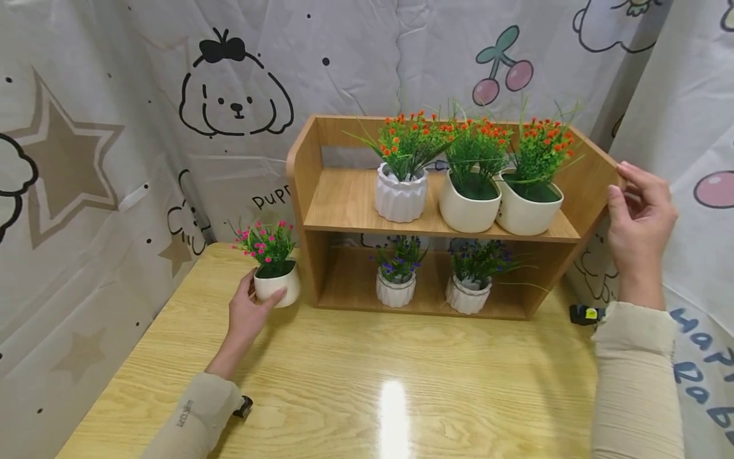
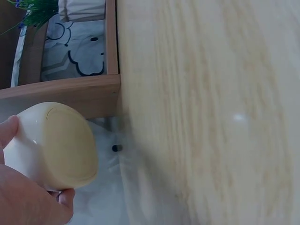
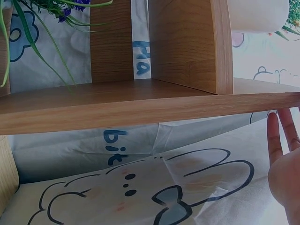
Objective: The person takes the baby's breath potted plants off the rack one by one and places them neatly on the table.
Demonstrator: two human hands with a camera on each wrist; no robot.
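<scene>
- Gripping the pink-flowered potted plant (image 1: 276,285) left of the frame's centre, your left hand (image 1: 249,312) had thumb and fingers round its pot, whose underside showed in the left wrist view.
- Just right of it stood the wooden shelf (image 1: 344,197); your right hand (image 1: 642,217), at the frame's right, pinched its side edge.
- Three orange-flowered plants (image 1: 470,201) filled the upper tier, right of centre.
- Two blue-flowered plants (image 1: 395,292) sat below them, mid-frame.
- Beneath spread the yellow wood-grain table (image 1: 321,363), lower centre.

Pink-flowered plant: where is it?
In the head view, the pink-flowered plant is in the left hand, just left of the wooden shelf, above the table.
</scene>
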